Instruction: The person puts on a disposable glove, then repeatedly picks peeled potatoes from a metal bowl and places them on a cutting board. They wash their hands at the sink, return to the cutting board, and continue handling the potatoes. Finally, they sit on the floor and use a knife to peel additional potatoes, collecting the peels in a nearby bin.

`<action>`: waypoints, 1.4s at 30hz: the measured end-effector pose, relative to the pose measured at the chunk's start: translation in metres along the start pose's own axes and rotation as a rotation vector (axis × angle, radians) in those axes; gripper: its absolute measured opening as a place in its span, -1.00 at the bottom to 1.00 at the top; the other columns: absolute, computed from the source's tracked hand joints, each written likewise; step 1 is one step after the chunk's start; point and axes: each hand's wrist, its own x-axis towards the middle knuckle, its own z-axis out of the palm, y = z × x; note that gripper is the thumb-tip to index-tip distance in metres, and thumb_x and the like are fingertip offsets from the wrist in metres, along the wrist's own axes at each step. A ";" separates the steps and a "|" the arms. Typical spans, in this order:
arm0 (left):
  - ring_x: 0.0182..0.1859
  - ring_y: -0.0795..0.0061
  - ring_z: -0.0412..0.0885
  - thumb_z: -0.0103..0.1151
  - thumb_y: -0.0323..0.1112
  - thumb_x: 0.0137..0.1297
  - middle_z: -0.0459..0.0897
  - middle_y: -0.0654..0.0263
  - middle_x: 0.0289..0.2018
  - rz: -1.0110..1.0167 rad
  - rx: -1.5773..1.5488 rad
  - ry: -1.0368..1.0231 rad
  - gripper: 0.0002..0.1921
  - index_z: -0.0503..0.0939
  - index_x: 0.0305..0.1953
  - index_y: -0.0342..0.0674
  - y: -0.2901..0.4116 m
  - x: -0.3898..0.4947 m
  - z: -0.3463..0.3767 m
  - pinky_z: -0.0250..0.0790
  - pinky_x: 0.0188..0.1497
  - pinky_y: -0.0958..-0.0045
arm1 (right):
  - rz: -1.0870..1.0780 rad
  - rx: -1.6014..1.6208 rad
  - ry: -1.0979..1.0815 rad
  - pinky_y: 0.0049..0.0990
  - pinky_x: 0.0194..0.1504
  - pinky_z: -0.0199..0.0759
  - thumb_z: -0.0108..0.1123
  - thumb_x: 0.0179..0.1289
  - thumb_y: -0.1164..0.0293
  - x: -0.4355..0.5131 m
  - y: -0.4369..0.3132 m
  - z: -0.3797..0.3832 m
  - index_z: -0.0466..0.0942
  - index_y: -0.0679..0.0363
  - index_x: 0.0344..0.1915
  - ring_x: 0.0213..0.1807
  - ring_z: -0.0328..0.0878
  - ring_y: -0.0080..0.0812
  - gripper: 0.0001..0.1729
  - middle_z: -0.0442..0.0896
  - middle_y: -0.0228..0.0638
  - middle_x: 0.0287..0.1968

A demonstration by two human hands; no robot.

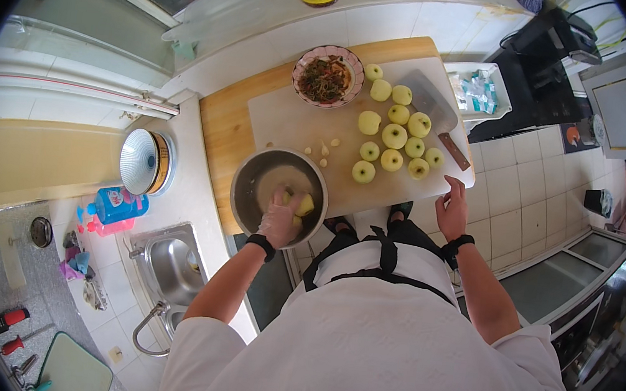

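Observation:
My left hand (278,217) reaches down into a stainless steel bowl (239,178) of cloudy water. Yellow-green apples (305,205) lie against its fingers, and whether they grip one is hidden. The hand looks wet or thinly gloved. My right hand (451,211) hovers by the near right corner of the white cutting board (275,119), empty, fingers loosely bent and apart. Several whole apples (394,136) stand grouped on the board. Beside them lies a cleaver (431,102) with a wooden handle (454,152). Several garlic cloves (325,149) are scattered near the bowl.
A scalloped plate (357,62) of cooked food stands at the board's far side. The board rests on a wooden tabletop (226,122). At left are a steel sink (172,263) and detergent bottles (118,205). A white bin (504,95) with packets stands beyond the cleaver.

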 end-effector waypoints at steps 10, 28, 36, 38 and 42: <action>0.49 -0.30 0.15 0.42 0.11 0.13 0.30 -0.33 0.40 -0.354 -0.041 -0.112 -0.33 0.65 0.22 -0.15 0.034 0.025 -0.013 0.22 0.51 -0.01 | 0.036 0.049 0.022 -0.28 -0.13 0.57 0.17 0.24 0.65 0.005 0.001 0.005 0.42 0.13 0.35 -0.27 0.58 -0.28 -0.36 0.48 -0.16 0.28; 0.03 0.37 0.70 0.49 -0.27 0.24 0.72 0.19 0.00 -0.156 -1.980 0.318 -0.46 0.59 0.21 -0.32 0.000 -0.049 -0.115 0.64 0.05 0.36 | 0.054 0.011 0.117 -0.28 -0.13 0.57 0.17 0.25 0.62 0.028 0.025 -0.010 0.45 0.11 0.30 -0.24 0.59 -0.32 -0.41 0.50 -0.23 0.27; 0.01 0.34 0.72 0.51 -0.15 0.22 0.72 0.21 -0.01 -0.653 -1.371 0.171 -0.47 0.64 0.15 -0.28 -0.002 -0.039 -0.077 0.64 -0.03 0.32 | 0.106 0.022 0.072 -0.26 -0.08 0.59 0.21 0.26 0.57 0.040 0.030 -0.030 0.46 0.07 0.29 -0.17 0.63 -0.22 -0.43 0.48 -0.25 0.32; 0.15 0.16 0.66 0.53 -0.15 0.14 0.67 0.08 0.10 -0.532 -0.847 0.216 -0.46 0.68 0.11 -0.28 0.011 -0.039 -0.089 0.57 0.17 0.17 | 0.044 -0.021 0.070 -0.27 -0.07 0.58 0.21 0.24 0.60 0.042 0.034 -0.029 0.47 0.11 0.27 -0.16 0.61 -0.23 -0.43 0.47 -0.24 0.32; 0.27 -0.05 0.53 0.57 -0.14 0.01 0.58 -0.08 0.15 -0.435 -0.401 0.343 -0.49 0.75 -0.01 -0.26 0.068 -0.009 -0.113 0.43 0.31 0.12 | -0.010 -0.192 0.068 -0.15 0.21 0.47 0.24 0.22 0.56 0.048 0.040 -0.025 0.48 0.14 0.29 0.18 0.51 -0.10 -0.41 0.46 -0.22 0.33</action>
